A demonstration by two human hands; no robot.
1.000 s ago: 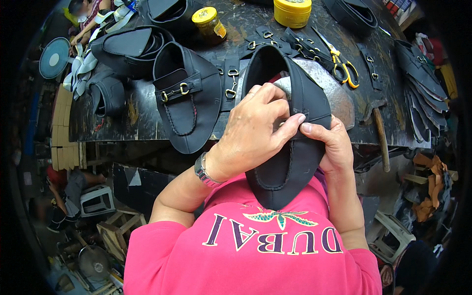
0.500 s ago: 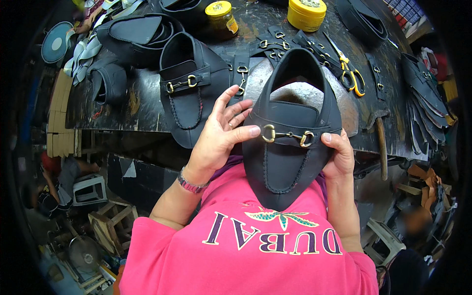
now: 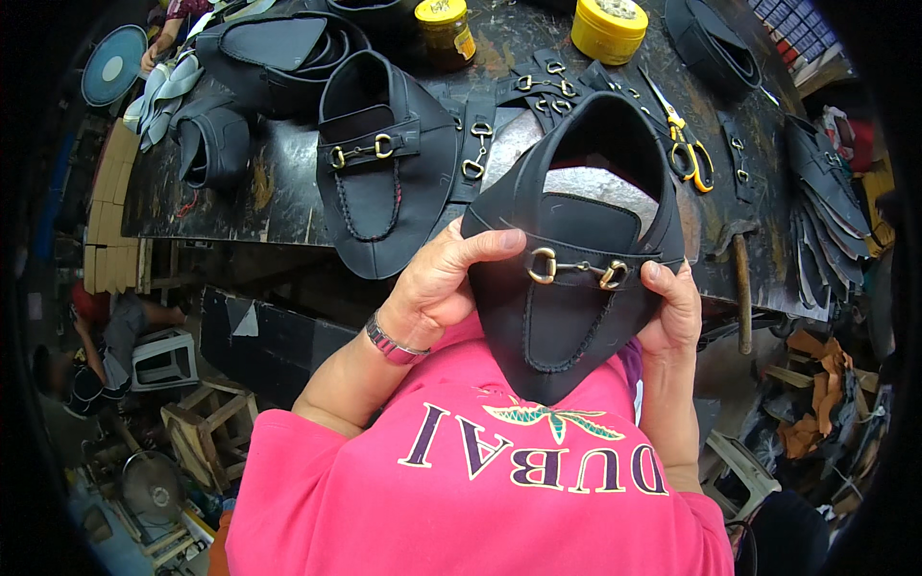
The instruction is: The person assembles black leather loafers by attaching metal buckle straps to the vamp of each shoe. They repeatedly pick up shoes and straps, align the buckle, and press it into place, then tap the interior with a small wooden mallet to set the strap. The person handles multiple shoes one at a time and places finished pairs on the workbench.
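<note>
Between my two hands is a black loafer upper (image 3: 567,326), toe pointing toward my chest, with a brass horsebit across its strap. My left hand (image 3: 449,274) grips its left side, thumb on top by the end of the strap and fingers hidden beneath. On the opposite side my right hand (image 3: 670,302) pinches the edge, thumb on the strap's other end. A matching loafer upper (image 3: 384,211) with its own horsebit lies on the dark table (image 3: 279,206) to the left. Through the held upper's opening a worn metallic surface (image 3: 605,184) shows.
Yellow-handled scissors (image 3: 687,149), a hammer (image 3: 742,288) and straps with brass bits (image 3: 543,86) lie on the table. A yellow tub (image 3: 608,36) and a yellow-lidded jar (image 3: 447,38) stand farther back. Stacked black leather pieces (image 3: 831,211) hang over the right edge. Another person's arm (image 3: 163,40) shows far left.
My left hand has closed round the upper's left side; its fingers were spread before. The upper has tilted and shifted slightly right. My right hand keeps its hold.
</note>
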